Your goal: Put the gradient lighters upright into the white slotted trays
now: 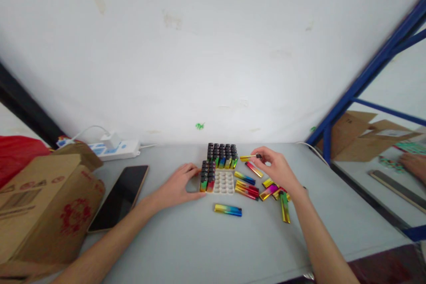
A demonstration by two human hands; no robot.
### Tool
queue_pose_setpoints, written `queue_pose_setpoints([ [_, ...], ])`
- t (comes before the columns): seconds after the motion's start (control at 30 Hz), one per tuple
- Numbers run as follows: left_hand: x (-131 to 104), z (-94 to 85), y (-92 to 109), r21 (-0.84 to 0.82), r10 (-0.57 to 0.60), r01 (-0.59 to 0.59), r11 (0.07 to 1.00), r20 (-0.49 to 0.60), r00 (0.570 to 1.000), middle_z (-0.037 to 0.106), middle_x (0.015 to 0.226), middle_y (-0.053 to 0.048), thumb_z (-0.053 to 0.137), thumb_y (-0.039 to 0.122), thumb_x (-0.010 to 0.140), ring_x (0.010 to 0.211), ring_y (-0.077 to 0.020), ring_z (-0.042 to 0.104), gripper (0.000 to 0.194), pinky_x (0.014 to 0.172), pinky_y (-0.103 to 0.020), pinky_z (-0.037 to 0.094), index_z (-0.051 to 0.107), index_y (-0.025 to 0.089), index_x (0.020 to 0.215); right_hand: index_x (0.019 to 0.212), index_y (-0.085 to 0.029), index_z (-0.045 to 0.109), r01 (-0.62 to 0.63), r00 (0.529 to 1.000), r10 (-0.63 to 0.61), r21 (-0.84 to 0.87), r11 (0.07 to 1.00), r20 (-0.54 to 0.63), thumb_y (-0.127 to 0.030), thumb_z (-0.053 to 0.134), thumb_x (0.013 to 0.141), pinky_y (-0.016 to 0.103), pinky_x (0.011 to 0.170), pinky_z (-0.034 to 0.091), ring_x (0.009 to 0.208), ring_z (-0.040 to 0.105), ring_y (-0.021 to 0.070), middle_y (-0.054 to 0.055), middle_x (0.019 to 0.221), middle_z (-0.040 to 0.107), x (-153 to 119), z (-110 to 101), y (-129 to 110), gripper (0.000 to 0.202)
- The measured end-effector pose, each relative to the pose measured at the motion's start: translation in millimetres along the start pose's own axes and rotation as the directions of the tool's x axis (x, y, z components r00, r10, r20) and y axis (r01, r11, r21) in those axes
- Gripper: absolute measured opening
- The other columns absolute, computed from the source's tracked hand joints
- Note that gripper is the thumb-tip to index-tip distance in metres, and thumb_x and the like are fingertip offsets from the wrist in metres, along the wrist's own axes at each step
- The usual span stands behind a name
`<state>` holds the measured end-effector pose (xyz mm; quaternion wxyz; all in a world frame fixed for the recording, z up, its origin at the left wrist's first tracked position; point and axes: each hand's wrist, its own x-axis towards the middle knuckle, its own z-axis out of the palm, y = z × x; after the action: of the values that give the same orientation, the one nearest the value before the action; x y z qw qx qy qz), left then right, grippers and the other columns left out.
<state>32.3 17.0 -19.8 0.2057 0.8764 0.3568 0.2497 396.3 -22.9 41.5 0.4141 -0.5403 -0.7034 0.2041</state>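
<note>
A white tray with round sockets lies on the grey table, its left columns filled with upright black-topped lighters. Behind it stands a block of more upright lighters. My left hand rests at the tray's left side, thumb and fingers apart around its edge, touching it. My right hand pinches a gold lighter by its black end, right of the rear block. Loose shiny lighters lie right of the tray, partly under my right wrist. A yellow-blue lighter lies in front.
At left are a black phone, a cardboard box and a white power strip. A blue metal frame borders the right side; beyond it are open cartons and another person's hand.
</note>
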Motion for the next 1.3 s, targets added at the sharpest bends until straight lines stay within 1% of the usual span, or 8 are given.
queue_pose_setpoints([
  [0.1, -0.1, -5.0, -1.4, -0.032, 0.005, -0.004, 0.999, 0.027, 1.000, 0.072, 0.122, -0.010, 0.089, 0.049, 0.083, 0.115, -0.0325, 0.070, 0.049, 0.106, -0.045, 0.060, 0.075, 0.022, 0.121, 0.096, -0.021, 0.072, -0.033, 0.996, 0.050, 0.220, 0.975, -0.072, -0.074, 0.075, 0.088, 0.033, 0.068, 0.055, 0.072, 0.063, 0.0198, 0.003, 0.080, 0.070, 6.4, 16.7, -14.3, 0.053],
  [0.17, -0.4, -7.9, -0.9, -0.041, 0.012, -0.011, 0.999, 0.042, 0.999, 0.072, 0.123, -0.010, 0.088, 0.048, 0.083, 0.116, -0.0324, 0.070, 0.049, 0.107, -0.045, 0.060, 0.074, 0.022, 0.122, 0.091, -0.022, 0.067, -0.061, 0.995, 0.086, 0.343, 0.937, -0.059, -0.080, 0.069, 0.090, 0.032, 0.068, 0.055, 0.072, 0.063, 0.0191, 0.003, 0.079, 0.068, 8.4, 28.9, -24.4, 0.058],
  [0.3, 0.0, -6.0, 3.3, -0.009, 0.023, -0.022, 1.000, 0.038, 0.999, 0.072, 0.124, -0.010, 0.086, 0.041, 0.082, 0.117, -0.0327, 0.070, 0.046, 0.108, -0.045, 0.059, 0.073, 0.023, 0.122, 0.100, -0.026, 0.057, -0.144, 0.985, 0.066, 0.547, 0.824, 0.159, -0.078, 0.058, 0.099, 0.033, 0.072, 0.058, 0.072, 0.066, 0.0189, 0.002, 0.086, 0.070, 9.9, 54.0, -40.3, 0.052],
  [0.37, 1.2, -0.3, 5.6, 0.038, 0.003, -0.004, 0.999, 0.015, 1.000, 0.072, 0.125, -0.010, 0.089, 0.042, 0.077, 0.118, -0.0347, 0.069, 0.049, 0.109, -0.047, 0.058, 0.072, 0.024, 0.119, 0.106, -0.027, 0.054, -0.162, 0.975, 0.041, 0.574, 0.803, 0.218, -0.076, 0.056, 0.101, 0.032, 0.068, 0.055, 0.064, 0.061, 0.0170, -0.002, 0.077, 0.065, 10.3, 68.7, -41.5, 0.049],
  [0.57, 4.9, 14.0, 2.1, 0.104, -0.081, 0.084, 0.991, -0.030, 0.996, 0.072, 0.123, -0.012, 0.095, 0.068, 0.070, 0.116, -0.0388, 0.069, 0.069, 0.106, -0.054, 0.057, 0.071, 0.021, 0.114, 0.091, -0.026, 0.053, -0.107, 0.994, 0.100, 0.369, 0.923, 0.040, -0.070, 0.049, 0.106, 0.027, 0.054, 0.034, 0.058, 0.042, 0.0144, -0.007, 0.067, 0.045, -0.5, 108.8, -29.1, 0.047],
  [0.73, 4.5, 8.4, -3.8, 0.023, -0.055, 0.055, 0.998, 0.001, 0.998, 0.073, 0.125, -0.011, 0.097, 0.066, 0.071, 0.117, -0.0363, 0.070, 0.069, 0.105, -0.048, 0.057, 0.074, 0.021, 0.117, 0.063, -0.026, 0.035, -0.131, 0.982, 0.156, 0.210, 0.969, -0.107, -0.069, 0.054, 0.100, 0.030, 0.055, 0.024, 0.057, 0.032, 0.0124, -0.007, 0.056, 0.033, -14.0, 118.3, -28.6, 0.060],
  [1.0, 3.9, 4.4, -2.9, 0.013, -0.037, 0.037, 0.999, 0.012, 0.999, 0.074, 0.126, -0.011, 0.095, 0.065, 0.074, 0.120, -0.0362, 0.070, 0.067, 0.107, -0.046, 0.058, 0.077, 0.020, 0.121, 0.060, -0.027, 0.033, -0.176, 0.973, 0.200, 0.189, 0.966, -0.117, -0.061, 0.048, 0.092, 0.030, 0.055, 0.024, 0.054, 0.033, 0.0123, -0.006, 0.053, 0.036, -11.9, 122.8, -26.8, 0.049],
  [1.3, 2.1, 5.2, -3.3, 0.030, -0.033, 0.033, 0.999, -0.003, 0.999, 0.074, 0.126, -0.013, 0.094, 0.065, 0.075, 0.120, -0.0363, 0.070, 0.067, 0.109, -0.048, 0.058, 0.078, 0.019, 0.120, 0.062, -0.026, 0.035, -0.108, 0.991, 0.116, 0.118, 0.987, -0.067, -0.063, 0.052, 0.098, 0.030, 0.056, 0.023, 0.055, 0.032, 0.0120, -0.007, 0.054, 0.033, -11.8, 117.8, -30.3, 0.054],
])
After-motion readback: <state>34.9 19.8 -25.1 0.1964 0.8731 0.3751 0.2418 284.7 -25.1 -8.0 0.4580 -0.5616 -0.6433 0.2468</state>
